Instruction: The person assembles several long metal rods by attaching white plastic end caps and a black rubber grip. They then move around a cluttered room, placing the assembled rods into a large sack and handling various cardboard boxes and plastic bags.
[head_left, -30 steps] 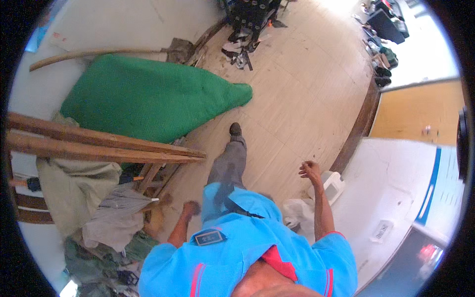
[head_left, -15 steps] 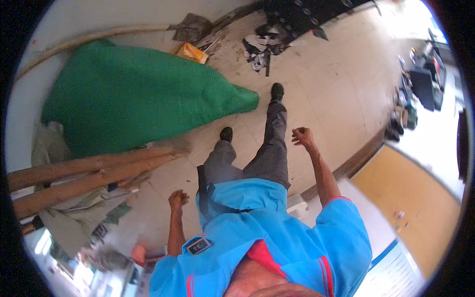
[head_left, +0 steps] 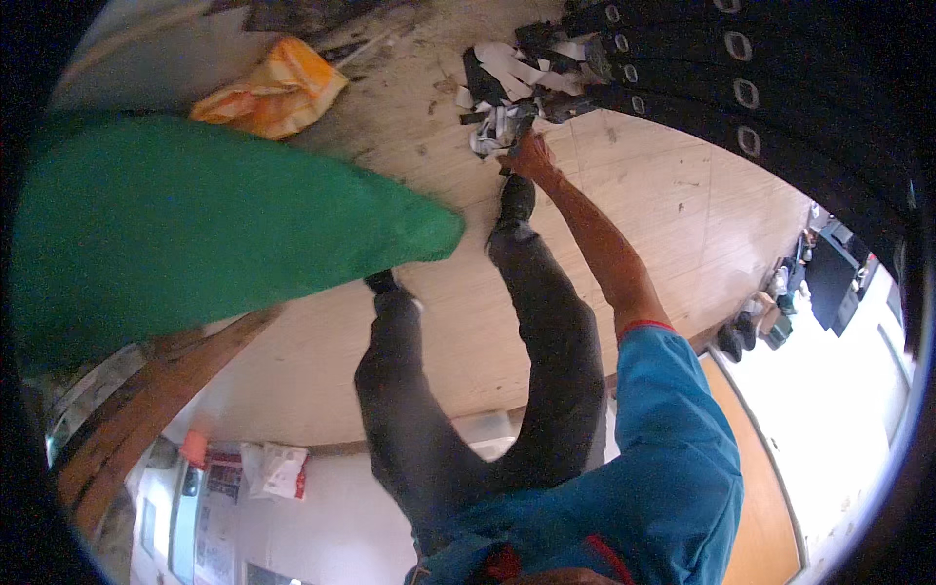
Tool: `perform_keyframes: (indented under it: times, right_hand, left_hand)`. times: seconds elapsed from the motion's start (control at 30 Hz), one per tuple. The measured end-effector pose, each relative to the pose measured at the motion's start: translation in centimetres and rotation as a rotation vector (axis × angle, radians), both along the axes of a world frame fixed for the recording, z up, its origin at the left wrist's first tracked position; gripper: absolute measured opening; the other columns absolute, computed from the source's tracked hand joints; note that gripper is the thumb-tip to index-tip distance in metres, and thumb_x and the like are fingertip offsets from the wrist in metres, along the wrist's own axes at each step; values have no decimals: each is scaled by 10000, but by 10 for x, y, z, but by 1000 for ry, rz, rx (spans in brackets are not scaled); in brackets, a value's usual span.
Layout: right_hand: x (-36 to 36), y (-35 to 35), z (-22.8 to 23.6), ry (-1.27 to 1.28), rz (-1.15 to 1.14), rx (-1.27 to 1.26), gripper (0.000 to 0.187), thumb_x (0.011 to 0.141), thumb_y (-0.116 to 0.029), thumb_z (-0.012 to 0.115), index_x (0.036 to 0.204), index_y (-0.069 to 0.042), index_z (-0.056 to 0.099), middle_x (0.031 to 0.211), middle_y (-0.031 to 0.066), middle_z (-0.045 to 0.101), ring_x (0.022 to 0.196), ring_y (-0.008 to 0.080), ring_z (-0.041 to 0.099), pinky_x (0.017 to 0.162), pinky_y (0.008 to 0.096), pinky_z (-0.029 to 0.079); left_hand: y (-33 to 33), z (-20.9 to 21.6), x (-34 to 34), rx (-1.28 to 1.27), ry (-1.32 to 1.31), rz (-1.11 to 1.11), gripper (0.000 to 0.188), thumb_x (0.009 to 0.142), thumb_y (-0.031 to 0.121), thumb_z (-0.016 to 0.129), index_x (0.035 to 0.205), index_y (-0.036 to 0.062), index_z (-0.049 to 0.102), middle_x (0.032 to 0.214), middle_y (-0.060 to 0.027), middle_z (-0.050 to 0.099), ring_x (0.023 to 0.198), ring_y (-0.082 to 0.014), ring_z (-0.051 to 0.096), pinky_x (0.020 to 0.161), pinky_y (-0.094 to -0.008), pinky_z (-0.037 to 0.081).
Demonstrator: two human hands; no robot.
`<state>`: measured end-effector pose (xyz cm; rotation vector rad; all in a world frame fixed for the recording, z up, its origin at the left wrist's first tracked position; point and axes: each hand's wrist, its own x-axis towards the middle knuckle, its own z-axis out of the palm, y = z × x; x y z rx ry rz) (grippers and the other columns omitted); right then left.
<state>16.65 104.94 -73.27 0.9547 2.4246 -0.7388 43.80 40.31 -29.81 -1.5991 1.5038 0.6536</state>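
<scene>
My right hand (head_left: 532, 158) reaches down to the floor, just beyond the toe of my right shoe (head_left: 518, 199). Its fingers are closed around what looks like a dark strip (head_left: 524, 126), at the near edge of a scrap pile. That pile of black and white scraps (head_left: 512, 73) lies loosely on the floor, some pieces flat and some crumpled. My left hand is out of view. To the left, a large green woven sack (head_left: 234, 210) lies with its narrow end near my feet.
An orange and white bag (head_left: 278, 90) lies crumpled beyond the sack. Black panels with rows of oval rings (head_left: 745, 94) stand at the far right. Wooden poles (head_left: 161, 405) lean at lower left. Shoes and other items (head_left: 751, 317) line the right side.
My body has bent forward, closer to the scraps. My right hand has gone from hanging open at my side down to the pile. My left hand has left the view.
</scene>
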Motion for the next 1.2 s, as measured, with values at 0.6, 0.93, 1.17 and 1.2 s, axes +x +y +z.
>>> perform_keyframes:
  times: [0.6, 0.93, 1.17, 1.2]
  right_hand:
    - [-18, 64, -155, -62, -204, 114, 406, 755, -266, 686, 1015, 33, 596, 801, 237, 664, 783, 413, 652, 710, 490, 521]
    - [-28, 109, -19, 538, -749, -583, 232, 877, -248, 629, 954, -33, 592, 642, 42, 571, 489, 143, 542, 393, 295, 410]
    - [-38, 26, 34, 262, -728, -729, 143, 832, -158, 591, 814, -17, 573, 606, 74, 561, 446, 169, 547, 388, 325, 448]
    - [-49, -8, 61, 242, -558, -658, 159, 824, -153, 595, 811, 6, 582, 588, 63, 551, 453, 164, 551, 398, 331, 449]
  left_hand:
    - [11, -64, -68, -133, -101, -80, 146, 888, 223, 589, 824, 91, 590, 696, -65, 592, 612, -192, 580, 491, -317, 449]
    - [-31, -38, -115, -131, 13, -204, 151, 893, 220, 605, 885, 70, 605, 741, -75, 619, 675, -199, 616, 527, -325, 489]
    - [-19, -62, -195, -101, 199, -344, 167, 896, 219, 616, 928, 55, 615, 772, -82, 638, 718, -204, 641, 552, -331, 517]
    - [-10, -75, -214, -78, 250, -374, 170, 896, 219, 617, 934, 53, 617, 777, -83, 641, 724, -205, 645, 556, -332, 521]
